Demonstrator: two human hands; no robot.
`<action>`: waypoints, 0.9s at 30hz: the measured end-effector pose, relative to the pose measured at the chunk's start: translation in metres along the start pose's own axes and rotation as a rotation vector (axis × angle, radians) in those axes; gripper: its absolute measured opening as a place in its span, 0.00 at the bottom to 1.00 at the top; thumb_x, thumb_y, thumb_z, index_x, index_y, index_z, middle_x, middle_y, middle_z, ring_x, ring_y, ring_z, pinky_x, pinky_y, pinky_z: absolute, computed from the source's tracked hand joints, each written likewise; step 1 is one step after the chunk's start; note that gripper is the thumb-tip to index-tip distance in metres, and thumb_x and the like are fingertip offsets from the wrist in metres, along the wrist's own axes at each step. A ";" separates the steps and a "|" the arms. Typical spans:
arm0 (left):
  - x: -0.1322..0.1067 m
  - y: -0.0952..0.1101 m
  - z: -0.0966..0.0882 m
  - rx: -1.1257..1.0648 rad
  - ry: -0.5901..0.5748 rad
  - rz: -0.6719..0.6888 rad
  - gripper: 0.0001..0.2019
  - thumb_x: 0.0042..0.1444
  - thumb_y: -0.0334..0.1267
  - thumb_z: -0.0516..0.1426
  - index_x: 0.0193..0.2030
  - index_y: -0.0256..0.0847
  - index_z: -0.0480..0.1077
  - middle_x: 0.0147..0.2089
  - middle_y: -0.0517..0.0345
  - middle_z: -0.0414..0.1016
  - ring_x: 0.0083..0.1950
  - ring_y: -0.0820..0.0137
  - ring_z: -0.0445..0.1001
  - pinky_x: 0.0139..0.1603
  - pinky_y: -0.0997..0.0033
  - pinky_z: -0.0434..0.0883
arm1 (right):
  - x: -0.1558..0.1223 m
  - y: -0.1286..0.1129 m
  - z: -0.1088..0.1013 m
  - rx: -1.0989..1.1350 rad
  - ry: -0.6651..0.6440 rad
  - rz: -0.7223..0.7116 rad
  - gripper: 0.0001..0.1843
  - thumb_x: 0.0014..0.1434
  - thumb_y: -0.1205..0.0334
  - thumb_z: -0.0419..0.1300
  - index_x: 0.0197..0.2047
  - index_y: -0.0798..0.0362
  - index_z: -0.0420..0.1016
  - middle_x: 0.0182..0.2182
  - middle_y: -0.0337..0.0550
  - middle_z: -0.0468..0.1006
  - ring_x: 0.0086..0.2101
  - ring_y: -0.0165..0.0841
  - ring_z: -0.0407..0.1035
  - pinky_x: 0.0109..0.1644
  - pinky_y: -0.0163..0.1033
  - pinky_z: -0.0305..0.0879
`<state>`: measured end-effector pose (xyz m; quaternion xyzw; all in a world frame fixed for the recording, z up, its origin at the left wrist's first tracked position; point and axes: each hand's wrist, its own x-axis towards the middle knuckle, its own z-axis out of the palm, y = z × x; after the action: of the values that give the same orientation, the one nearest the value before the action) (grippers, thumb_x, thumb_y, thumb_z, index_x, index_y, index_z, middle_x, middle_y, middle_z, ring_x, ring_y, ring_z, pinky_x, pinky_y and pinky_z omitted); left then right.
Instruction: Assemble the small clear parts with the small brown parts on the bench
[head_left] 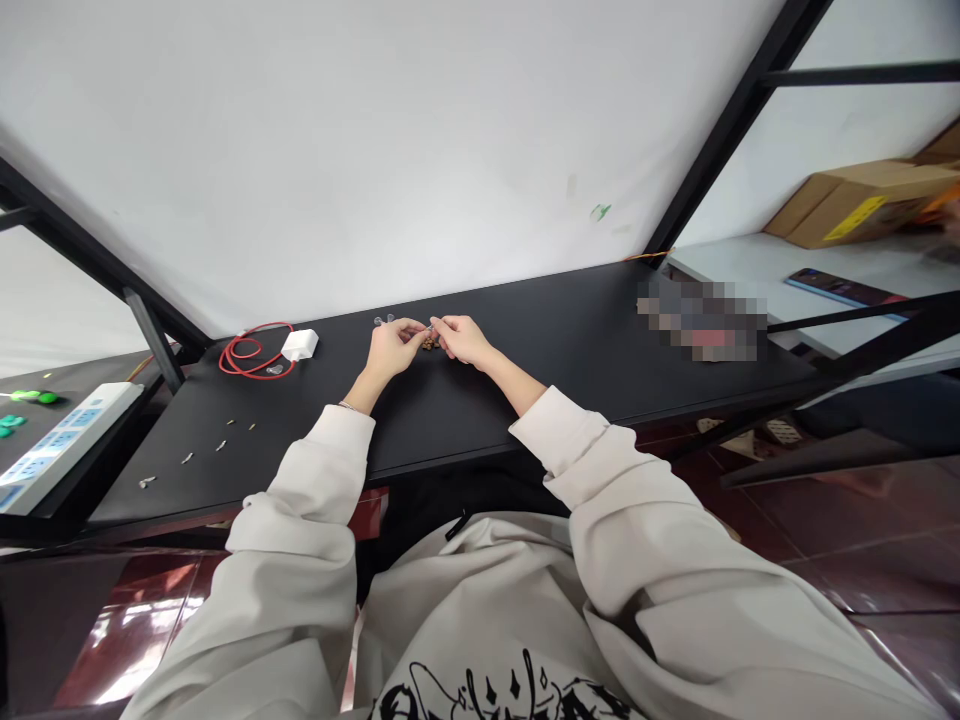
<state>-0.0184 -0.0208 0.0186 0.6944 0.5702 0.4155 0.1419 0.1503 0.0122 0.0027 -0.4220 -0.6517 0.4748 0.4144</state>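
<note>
1. A tiny item [430,326], too small to identify, sits pinched narrowly between the fingertips of the left hand [394,350] and right hand [463,340].
2. Just below it lies a small brown cluster [429,344] on the black tabletop [480,400].
3. Small clear pieces [384,320] lie just beyond the left hand.
4. Farther left are a coiled red cable [247,355] and a white charger [300,345].
5. Small metal pieces [221,445] lie scattered toward the table's front edge.

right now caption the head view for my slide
Left hand and right hand meet over small brown pieces on a black table
</note>
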 end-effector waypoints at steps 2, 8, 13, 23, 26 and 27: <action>0.000 -0.001 0.000 -0.002 -0.010 -0.009 0.07 0.56 0.40 0.63 0.36 0.41 0.80 0.38 0.54 0.83 0.39 0.64 0.80 0.46 0.65 0.75 | 0.001 0.001 0.000 -0.017 -0.005 -0.017 0.21 0.66 0.46 0.59 0.28 0.53 0.72 0.18 0.36 0.69 0.14 0.24 0.57 0.19 0.32 0.51; 0.000 -0.001 -0.001 -0.032 -0.027 0.000 0.05 0.55 0.37 0.62 0.34 0.41 0.79 0.36 0.54 0.83 0.38 0.63 0.80 0.47 0.63 0.75 | 0.000 0.001 -0.001 -0.093 -0.025 -0.073 0.20 0.67 0.49 0.56 0.28 0.53 0.72 0.20 0.37 0.71 0.17 0.25 0.60 0.25 0.33 0.57; 0.002 -0.001 -0.002 0.018 -0.057 0.007 0.05 0.56 0.36 0.61 0.33 0.41 0.80 0.36 0.54 0.83 0.38 0.62 0.79 0.46 0.63 0.74 | -0.003 -0.003 -0.001 -0.199 -0.002 -0.111 0.19 0.67 0.51 0.56 0.28 0.53 0.72 0.21 0.37 0.70 0.21 0.27 0.61 0.28 0.34 0.58; 0.003 -0.009 0.000 -0.006 -0.128 -0.055 0.03 0.52 0.36 0.63 0.33 0.39 0.77 0.33 0.54 0.82 0.32 0.66 0.78 0.40 0.66 0.74 | 0.002 -0.001 -0.003 -0.118 0.104 -0.001 0.19 0.68 0.50 0.55 0.31 0.54 0.75 0.20 0.36 0.70 0.18 0.26 0.62 0.26 0.32 0.59; 0.003 -0.011 0.001 0.007 -0.120 -0.051 0.05 0.50 0.36 0.64 0.34 0.40 0.77 0.35 0.54 0.82 0.31 0.68 0.76 0.38 0.66 0.74 | 0.002 -0.002 -0.003 -0.076 0.115 0.024 0.19 0.69 0.52 0.55 0.32 0.54 0.75 0.20 0.36 0.70 0.16 0.24 0.60 0.23 0.31 0.58; 0.004 -0.012 0.002 0.011 -0.115 -0.053 0.05 0.50 0.36 0.64 0.35 0.40 0.77 0.35 0.54 0.82 0.31 0.68 0.76 0.39 0.66 0.74 | 0.002 -0.003 -0.003 -0.070 0.118 0.029 0.19 0.69 0.52 0.55 0.32 0.54 0.75 0.20 0.36 0.71 0.16 0.24 0.60 0.23 0.30 0.57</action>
<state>-0.0255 -0.0131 0.0110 0.7025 0.5815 0.3678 0.1818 0.1523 0.0145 0.0061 -0.4727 -0.6361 0.4320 0.4304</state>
